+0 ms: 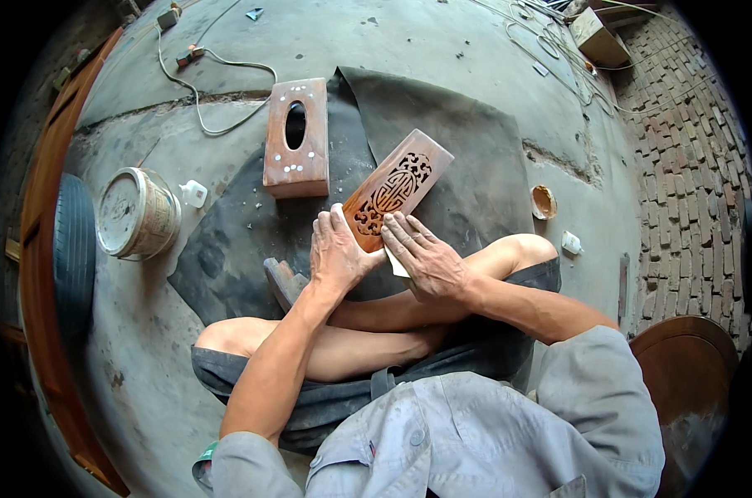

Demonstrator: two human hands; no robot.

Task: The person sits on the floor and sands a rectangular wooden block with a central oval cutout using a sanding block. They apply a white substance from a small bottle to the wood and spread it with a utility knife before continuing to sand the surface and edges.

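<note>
A carved wooden panel (411,176) with an openwork pattern lies slanted in front of me, its near end darker and redder than its dusty far end. My left hand (336,253) grips the near left corner, thumb along the near edge. With fingers stretched over the panel's right side, my right hand (426,257) presses a folded piece of pale sandpaper (397,264) that shows from under the palm. Beyond my left hand stands a wooden tissue box (296,170) with an oval opening and white spots on its top.
Under the work lies a dark sheet (467,158). A wooden block (285,282) rests by my shin. To the left are a lidded bucket (160,216), a small white bottle (194,193) and a tyre (75,249); to the right, a small round tub (544,202) and another bottle (572,242). A cable (195,95) loops across the floor.
</note>
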